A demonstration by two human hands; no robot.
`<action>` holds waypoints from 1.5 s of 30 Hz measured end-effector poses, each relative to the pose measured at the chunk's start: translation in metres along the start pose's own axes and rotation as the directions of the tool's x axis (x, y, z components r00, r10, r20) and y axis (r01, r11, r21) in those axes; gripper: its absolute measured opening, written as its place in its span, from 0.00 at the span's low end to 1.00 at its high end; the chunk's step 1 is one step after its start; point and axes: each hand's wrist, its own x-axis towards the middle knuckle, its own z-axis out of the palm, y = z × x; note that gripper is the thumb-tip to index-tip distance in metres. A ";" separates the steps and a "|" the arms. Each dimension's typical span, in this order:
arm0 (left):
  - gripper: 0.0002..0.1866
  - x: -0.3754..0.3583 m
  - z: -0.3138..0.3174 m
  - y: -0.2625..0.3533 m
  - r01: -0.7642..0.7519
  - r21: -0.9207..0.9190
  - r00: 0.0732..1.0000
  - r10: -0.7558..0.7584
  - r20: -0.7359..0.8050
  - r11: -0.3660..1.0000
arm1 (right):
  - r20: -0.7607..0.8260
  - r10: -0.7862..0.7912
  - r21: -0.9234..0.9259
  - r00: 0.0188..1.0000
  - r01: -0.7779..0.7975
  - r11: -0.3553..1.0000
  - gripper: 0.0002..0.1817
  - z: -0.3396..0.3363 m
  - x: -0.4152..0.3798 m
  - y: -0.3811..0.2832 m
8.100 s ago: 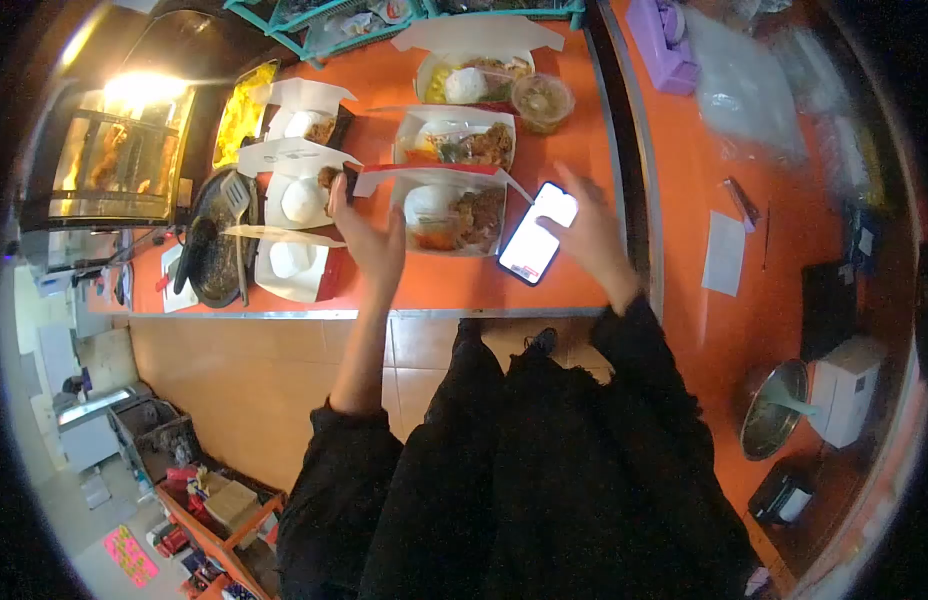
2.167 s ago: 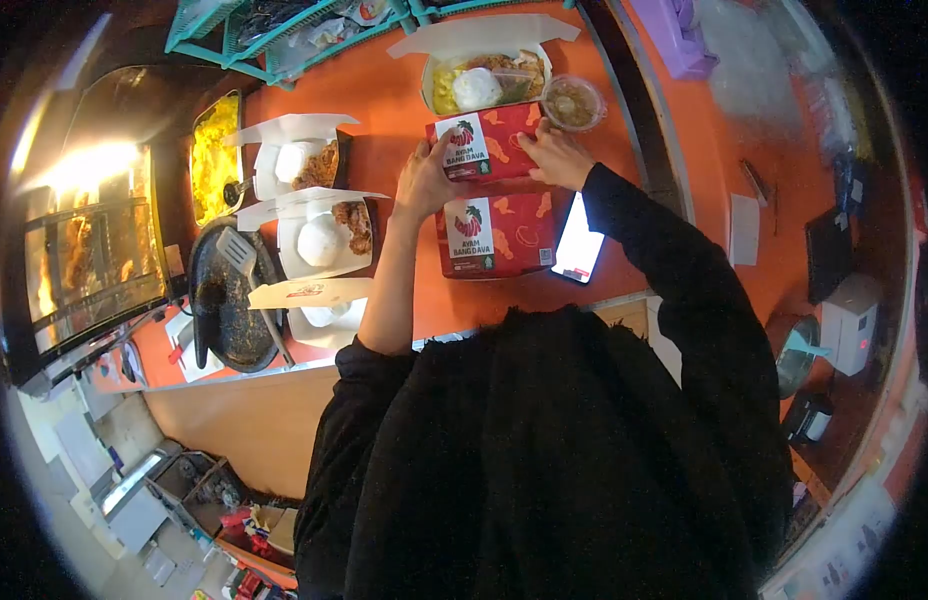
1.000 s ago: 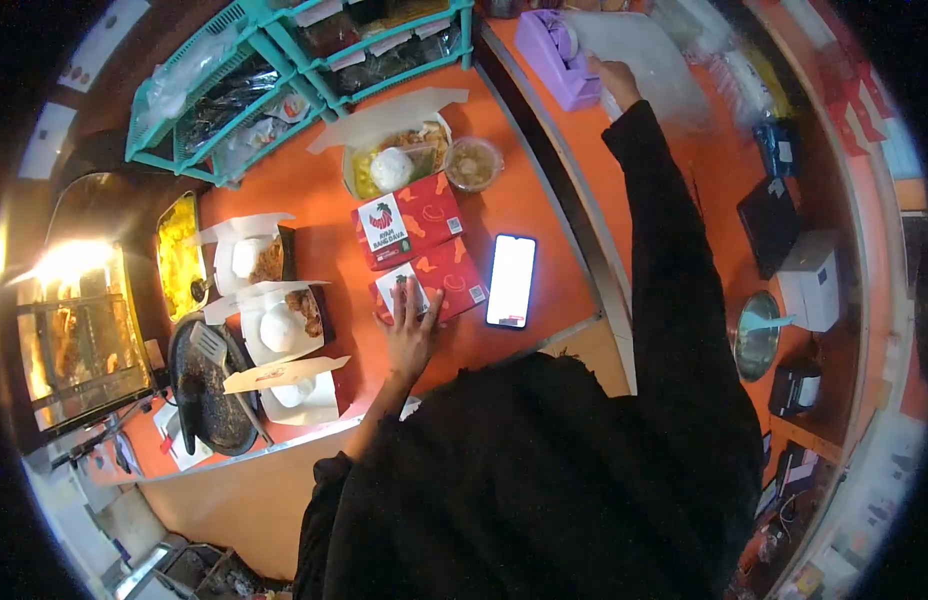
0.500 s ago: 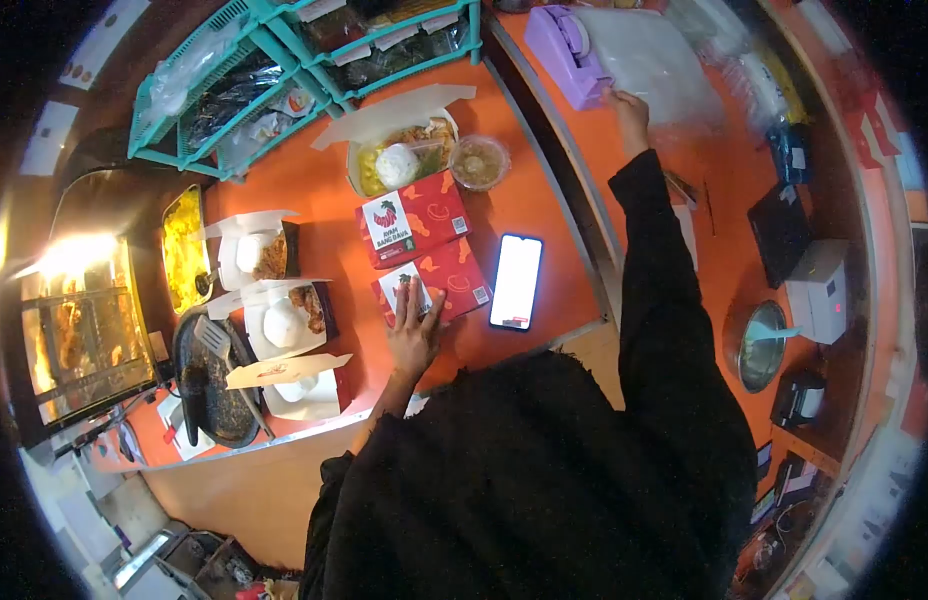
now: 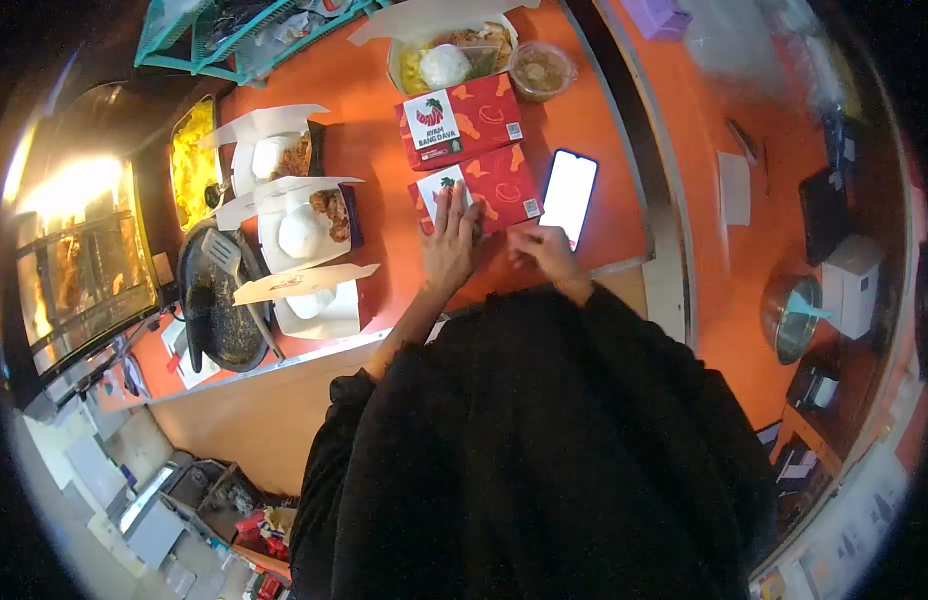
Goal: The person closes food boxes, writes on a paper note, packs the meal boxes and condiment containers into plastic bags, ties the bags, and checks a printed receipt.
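My left hand (image 5: 451, 240) lies with its fingers flat on the lid of the nearer red food box (image 5: 506, 192), pressing on its front part. My right hand (image 5: 546, 250) is just right of that box, by the near end of a lit phone (image 5: 569, 200). Its fingers are curled and pinched; whatever is between them is too small to make out. A second closed red box (image 5: 474, 120) stands right behind the first. Beyond it sits an open box with rice (image 5: 445, 66), beside a lidded clear cup of soup (image 5: 541, 72).
Three open boxes with rice (image 5: 300, 236) line the left side, near a black pan (image 5: 222, 300) with a spatula, a yellow food tray (image 5: 193, 165) and a lit display case (image 5: 84, 250). The purple tape dispenser (image 5: 656, 18) and a metal bowl (image 5: 792, 325) are on the right counter.
My right hand has come back from the purple tape dispenser to beside the nearer red box. My left hand stays on that box. The view has shifted, so the counter things appear higher.
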 end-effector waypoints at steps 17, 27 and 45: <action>0.30 -0.011 -0.014 -0.004 -0.128 -0.008 0.990 0.128 0.055 0.992 | -0.273 -0.421 -0.617 0.865 0.178 0.767 0.19 0.021 0.043 0.066; 0.27 0.086 0.004 -0.067 0.586 -0.679 0.685 -0.718 0.124 0.442 | -0.321 -0.705 -0.648 0.632 0.396 0.650 0.27 -0.053 0.131 -0.050; 0.22 0.001 -0.054 -0.009 0.568 -0.512 0.795 -0.590 0.139 0.645 | -0.151 -0.476 -0.650 0.866 0.276 0.708 0.21 -0.028 0.007 -0.082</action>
